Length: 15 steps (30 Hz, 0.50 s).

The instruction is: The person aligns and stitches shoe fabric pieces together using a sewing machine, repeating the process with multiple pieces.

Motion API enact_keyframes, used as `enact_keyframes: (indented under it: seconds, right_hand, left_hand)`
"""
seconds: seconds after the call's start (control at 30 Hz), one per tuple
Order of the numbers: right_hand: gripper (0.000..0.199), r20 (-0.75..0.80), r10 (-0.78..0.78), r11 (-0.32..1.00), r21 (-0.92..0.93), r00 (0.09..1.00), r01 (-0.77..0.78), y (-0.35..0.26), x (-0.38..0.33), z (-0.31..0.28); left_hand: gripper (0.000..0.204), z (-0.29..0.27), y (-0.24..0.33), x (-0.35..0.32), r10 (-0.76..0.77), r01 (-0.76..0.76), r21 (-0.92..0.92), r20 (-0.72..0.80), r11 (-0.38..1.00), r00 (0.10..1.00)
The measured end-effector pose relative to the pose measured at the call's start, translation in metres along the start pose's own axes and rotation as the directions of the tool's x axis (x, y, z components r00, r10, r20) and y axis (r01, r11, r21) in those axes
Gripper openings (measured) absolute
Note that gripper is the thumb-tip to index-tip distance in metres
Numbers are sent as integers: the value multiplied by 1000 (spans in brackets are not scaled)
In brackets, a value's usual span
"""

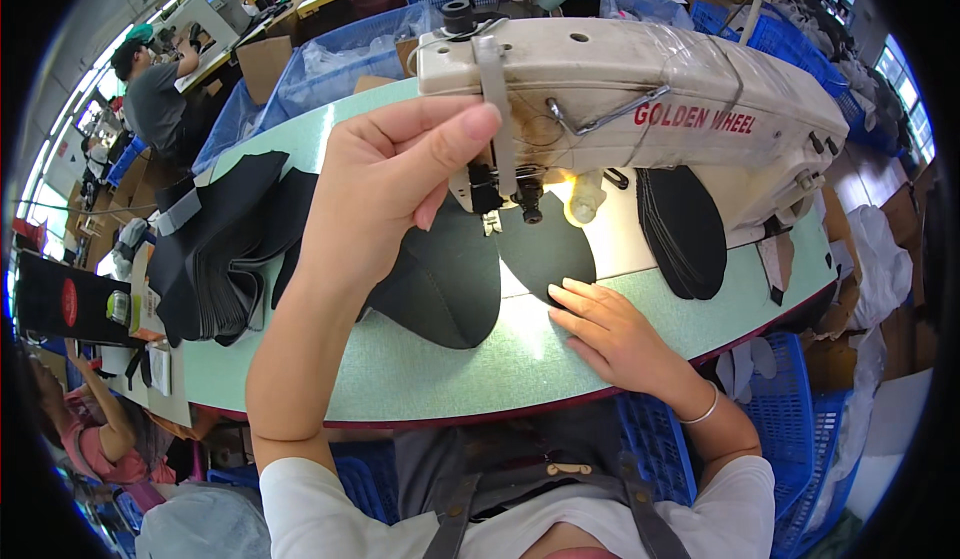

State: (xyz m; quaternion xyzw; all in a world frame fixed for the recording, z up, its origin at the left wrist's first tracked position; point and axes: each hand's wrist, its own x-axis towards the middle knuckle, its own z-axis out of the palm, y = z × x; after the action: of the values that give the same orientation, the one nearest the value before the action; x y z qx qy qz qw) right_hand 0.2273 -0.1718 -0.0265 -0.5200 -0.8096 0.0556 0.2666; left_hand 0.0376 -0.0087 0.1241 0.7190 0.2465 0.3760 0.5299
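My left hand (385,174) is raised in front of the head of a white sewing machine (600,84). Its thumb and fingers are pinched beside the upright metal bar; anything between them is too small to make out. Below, a dark fabric piece with a seam (450,289) lies left of the presser foot (491,223). A dark rounded fabric piece (550,244) meets it at the foot. My right hand (615,334) rests palm down, fingers stretched out, their tips on that rounded piece's near edge. The machine's lamp (585,199) is lit.
Stacked dark cut pieces (215,269) stand on the green table (450,389) at left. A pile of dark oval pieces (685,234) lies right of the needle area. Blue crates (780,409) sit below right, others behind. Other people work at far left.
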Motion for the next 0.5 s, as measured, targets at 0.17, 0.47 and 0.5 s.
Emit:
enact_keyframes:
  seconds: [0.17,0.47,0.5]
  right_hand:
    - [37,-31,6,999,40,1000,-4,1,-3,2]
    - [35,-42,21,998,63,999,-18,3,-4,3]
    - [34,-40,22,998,67,999,-19,2,-3,3]
  left_hand:
    - [22,-5,-7,-9,20,-44,-152,-156,987,988]
    - [21,-18,-3,-26,-62,52,-180,-53,982,997]
    - [24,-11,0,-18,-107,101,-210,-17,973,994]
